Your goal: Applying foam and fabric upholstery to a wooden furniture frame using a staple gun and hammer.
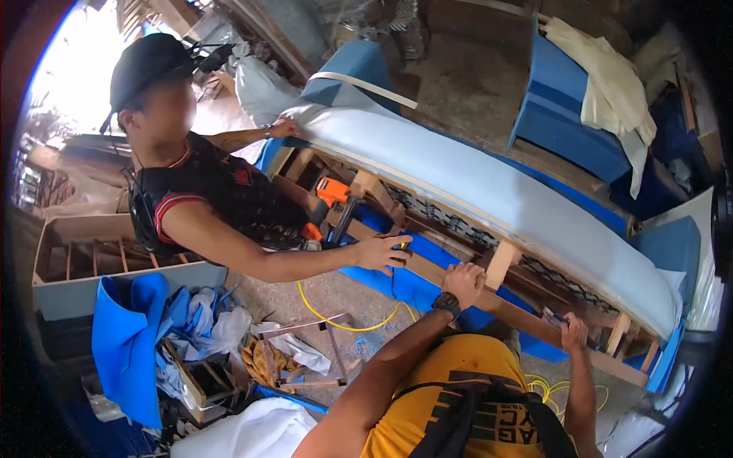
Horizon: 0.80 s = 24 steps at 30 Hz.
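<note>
A long sofa frame of bare wood lies across the view, its curved back padded in pale blue-white. My left hand, with a dark watch at its wrist, is closed over the front wooden rail. Farther right along that rail, my right hand has its fingers curled. A small thin greyish item sticks out by them; its kind is unclear. Left of my hands, a co-worker's hand rests on the rail with a small yellow and black object. The co-worker's other hand touches the padded back.
An orange nail gun rests at the frame's left end. A yellow hose crosses the floor. Blue foam sheet and scraps pile up at lower left, by a metal frame. Blue sofa parts stand behind.
</note>
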Available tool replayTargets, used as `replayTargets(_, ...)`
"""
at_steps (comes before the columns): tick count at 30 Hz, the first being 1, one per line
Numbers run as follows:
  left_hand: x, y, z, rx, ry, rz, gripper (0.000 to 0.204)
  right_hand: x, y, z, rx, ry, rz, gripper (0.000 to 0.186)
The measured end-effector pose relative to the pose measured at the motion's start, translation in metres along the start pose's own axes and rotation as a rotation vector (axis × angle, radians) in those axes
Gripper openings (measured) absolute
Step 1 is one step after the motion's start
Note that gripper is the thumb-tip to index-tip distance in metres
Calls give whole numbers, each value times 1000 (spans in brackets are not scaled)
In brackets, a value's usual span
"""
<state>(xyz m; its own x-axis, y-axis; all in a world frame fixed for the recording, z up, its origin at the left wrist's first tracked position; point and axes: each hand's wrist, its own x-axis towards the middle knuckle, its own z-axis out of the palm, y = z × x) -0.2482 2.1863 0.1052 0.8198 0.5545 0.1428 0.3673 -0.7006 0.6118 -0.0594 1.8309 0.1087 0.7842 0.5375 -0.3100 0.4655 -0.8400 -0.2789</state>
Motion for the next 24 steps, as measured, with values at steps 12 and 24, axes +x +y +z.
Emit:
replayTargets(12, 0, -2, 4, 34, -21, -9, 15, 0, -1, 0, 21, -4, -15, 23)
replayTargets(24, 0, -4, 6, 8, 44, 12, 8, 2, 5, 8, -9, 19, -23, 24)
